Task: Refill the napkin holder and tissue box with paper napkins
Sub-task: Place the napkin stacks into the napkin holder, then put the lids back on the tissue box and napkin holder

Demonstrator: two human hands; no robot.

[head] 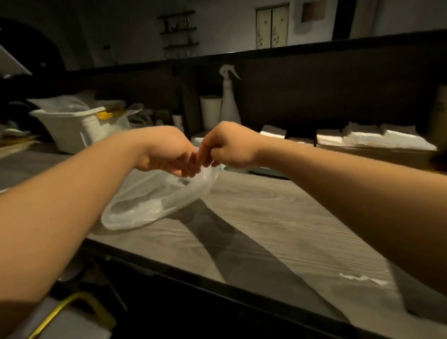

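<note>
- Both bare forearms reached forward and converged.
- Left hand (166, 151) was palm-down, fingers (189, 168) curled in a pinch.
- Right hand (229, 146) was fisted, touching the left, fingers pinched.

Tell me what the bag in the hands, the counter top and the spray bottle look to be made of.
Bag: thin translucent plastic film, glossy; it crinkles and shows the counter through it.
Counter top: grey wood-grain surface, matte, possibly laminate.
Spray bottle: opaque white plastic, by the look of it, with a moulded trigger.
</note>
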